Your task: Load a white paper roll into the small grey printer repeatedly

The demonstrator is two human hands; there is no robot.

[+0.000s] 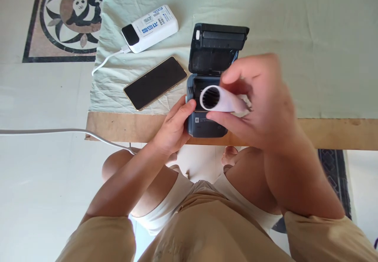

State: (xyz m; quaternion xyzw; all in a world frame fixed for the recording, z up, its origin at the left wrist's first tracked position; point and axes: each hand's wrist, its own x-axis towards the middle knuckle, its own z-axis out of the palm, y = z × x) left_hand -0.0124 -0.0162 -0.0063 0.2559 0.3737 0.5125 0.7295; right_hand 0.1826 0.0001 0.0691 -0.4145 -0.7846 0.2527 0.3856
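The right hand (260, 100) is pinching a paper roll (220, 99) in closed fingers just above the printer (206, 124) (lid open), which the left hand (174, 126) is gripping; loading looks underway, needing careful lowering into the bay.

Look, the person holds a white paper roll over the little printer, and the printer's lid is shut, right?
Not quite. In the head view the right hand does hold the white paper roll over the printer, but the printer's lid is flipped open, not shut.
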